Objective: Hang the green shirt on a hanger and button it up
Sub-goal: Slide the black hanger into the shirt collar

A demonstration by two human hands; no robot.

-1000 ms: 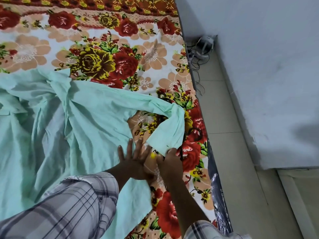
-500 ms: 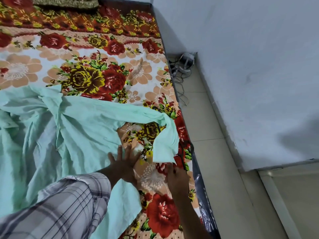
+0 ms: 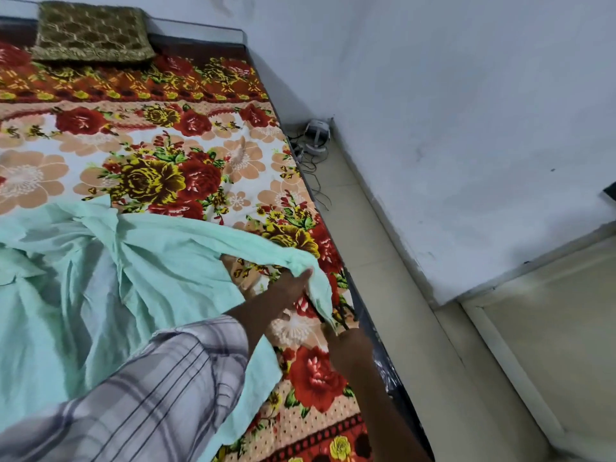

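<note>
Now left hand (image 3: pixel 293 283) grips a sleeve of the green shirt (image 3: pixel 150 261); right hand (image 3: pixel 350 350) pinches its tip.

The left hand (image 3: pixel 293 283) grips the shirt's sleeve (image 3: pixel 233 241) close to the bed's (image 3: pixel 233 161) right edge. Just nearer than that grip, the right hand (image 3: pixel 348 348) meets the sleeve's end; blur hides whether it pinches. Left of the grip the sleeve runs back to the shirt (image 3: pixel 100 295), which lies spread on the bed, and the person's left arm crosses over its near part. Beyond the grip lies bare bed, with a cushion (image 3: pixel 90 31) at the far left end. Right of the grip comes the bed's edge, then a strip of floor (image 3: pixel 383 261), then the wall (image 3: pixel 466 128). Farther along that strip, beyond and right of the grip, a headset (image 3: pixel 316 138) sits against the wall, its cables (image 3: pixel 313 175) trailing beside the bed.
</note>
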